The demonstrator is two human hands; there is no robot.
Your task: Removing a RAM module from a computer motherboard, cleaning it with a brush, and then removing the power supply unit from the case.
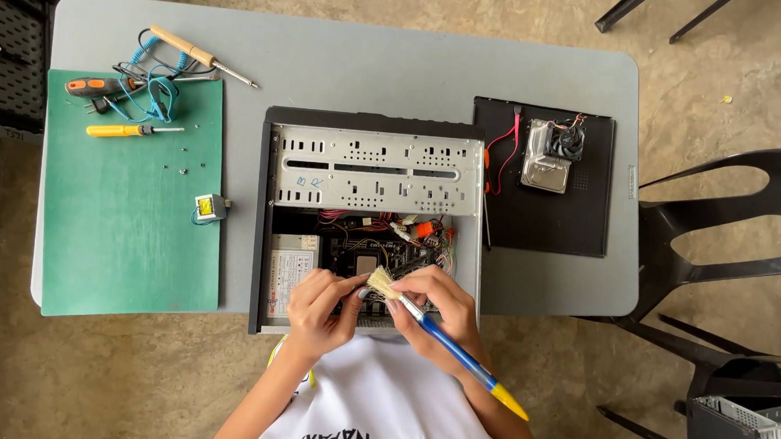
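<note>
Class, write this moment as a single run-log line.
right hand: holds paintbrush | left hand: touches bristles | under hands: open computer case | table: green mat

My left hand (316, 306) and right hand (433, 305) are bare: no gloves, rings, watch or bands that I can see. Forearms bare too, no sleeves reaching them. I'm wearing a white shirt (374, 403), plain fabric, with dark printed lettering across the chest near the bottom edge. A bit of yellow trim (274, 353) shows by my left forearm.
</note>
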